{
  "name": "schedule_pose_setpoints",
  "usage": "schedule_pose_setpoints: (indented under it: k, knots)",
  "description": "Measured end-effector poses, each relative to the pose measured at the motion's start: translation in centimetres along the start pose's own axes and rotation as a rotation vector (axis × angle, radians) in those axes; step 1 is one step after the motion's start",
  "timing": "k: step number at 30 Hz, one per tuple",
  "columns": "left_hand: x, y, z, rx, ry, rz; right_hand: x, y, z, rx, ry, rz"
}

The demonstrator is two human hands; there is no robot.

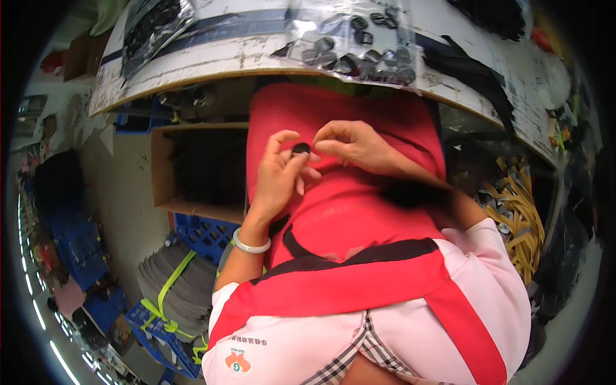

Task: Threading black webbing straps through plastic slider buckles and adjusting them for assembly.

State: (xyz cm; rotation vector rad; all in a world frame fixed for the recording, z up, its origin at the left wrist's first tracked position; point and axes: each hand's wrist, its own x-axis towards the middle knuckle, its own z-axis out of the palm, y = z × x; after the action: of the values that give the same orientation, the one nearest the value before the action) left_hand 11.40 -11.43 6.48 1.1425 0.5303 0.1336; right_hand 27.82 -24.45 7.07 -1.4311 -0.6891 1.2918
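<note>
Over my red apron (pixel 359 224), my left hand (pixel 279 173) pinches a small black rounded piece (pixel 301 148) between thumb and fingers. A pale bangle (pixel 251 242) circles the left wrist. My right hand (pixel 356 144) is just to the right of the piece, its thumb and fingertips closed together. Whether those fingertips hold anything is too small to tell. A blurred black shape (pixel 414 194) lies along my right forearm; its kind is unclear. Beyond my lap, a clear plastic bag (pixel 308 32) lies on the worktable with several small black buckle-like pieces (pixel 347 64) on it.
The worktable's edge (pixel 218 72) curves across in front of me. A black strap-like strip (pixel 471 70) hangs over it at right. At left stand an open cardboard box (pixel 160 170) and a grey stack (pixel 176 276) tied with yellow-green ribbon. Tan strips (pixel 523 218) are bunched at right.
</note>
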Motion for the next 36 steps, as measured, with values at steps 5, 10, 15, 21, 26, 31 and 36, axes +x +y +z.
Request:
schedule_pose_setpoints:
  k: [5,10,15,21,26,31,36]
  knots:
    - [2.4,-0.1,1.4,0.036,-0.046,-0.039,-0.3,0.5,-1.0,-0.026,0.02,-0.015]
    - [4.0,0.0,2.0,-0.204,0.009,-0.115,-1.7,-1.0,-5.1,-0.395,0.271,-0.331]
    - [4.0,-1.0,1.4,-0.163,0.031,-0.099,-4.0,-3.6,-15.7,-0.757,0.978,-0.541]
    - [4.3,-1.0,2.2,-0.035,-0.002,-0.039,-2.9,-4.2,-27.2,-1.273,1.239,-0.389]
    - [4.2,-1.5,2.4,0.009,-0.067,0.015,-0.1,-2.8,-33.2,-1.21,1.031,-0.119]
    - [3.7,-1.8,2.5,0.022,-0.035,0.018,0.8,-4.7,-34.9,-1.235,1.099,-0.369]
    - [3.7,-1.0,2.7,0.024,-0.051,0.0,1.8,-7.4,-34.3,-1.466,1.126,-0.533]
